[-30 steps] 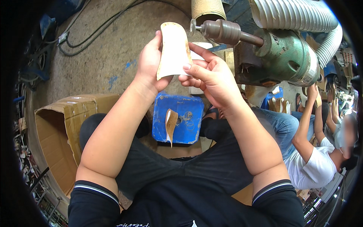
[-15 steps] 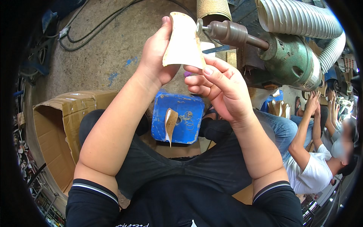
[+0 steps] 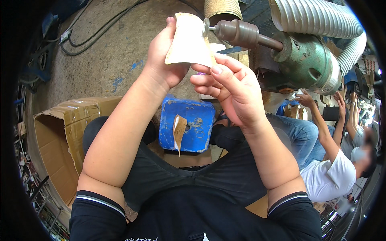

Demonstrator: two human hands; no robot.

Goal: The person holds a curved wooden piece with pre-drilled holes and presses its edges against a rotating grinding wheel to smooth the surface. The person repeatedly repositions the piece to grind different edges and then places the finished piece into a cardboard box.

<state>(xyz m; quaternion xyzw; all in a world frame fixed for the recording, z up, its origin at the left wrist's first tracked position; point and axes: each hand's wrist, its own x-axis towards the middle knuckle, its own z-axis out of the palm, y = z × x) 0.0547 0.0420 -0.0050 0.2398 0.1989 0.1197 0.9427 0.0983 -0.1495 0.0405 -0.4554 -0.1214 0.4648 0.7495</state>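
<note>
A curved, pale piece (image 3: 188,42) with rough tan edges, wider at its lower end, is held up in both hands. My left hand (image 3: 163,54) wraps behind its left side, thumb up along the edge. My right hand (image 3: 233,82) pinches its lower right corner between thumb and forefinger, the other fingers curled below. The small grinding disc (image 3: 206,27) on a brown spindle meets or overlaps the piece's upper right edge; actual contact is hard to tell. The spindle comes from a green motor (image 3: 301,60) at the right.
Between my knees is a blue stool (image 3: 167,134) bearing a similar curved piece (image 3: 179,130) and thin rings (image 3: 199,128). An open cardboard box (image 3: 52,140) stands left. A ribbed hose (image 3: 317,18) runs above the motor. Cables cross the floor. A co-worker (image 3: 329,176) sits at right.
The held piece and both hands have shifted slightly left in view, and the disc now overlaps its right edge more. At the right, the co-worker's hands have moved apart.
</note>
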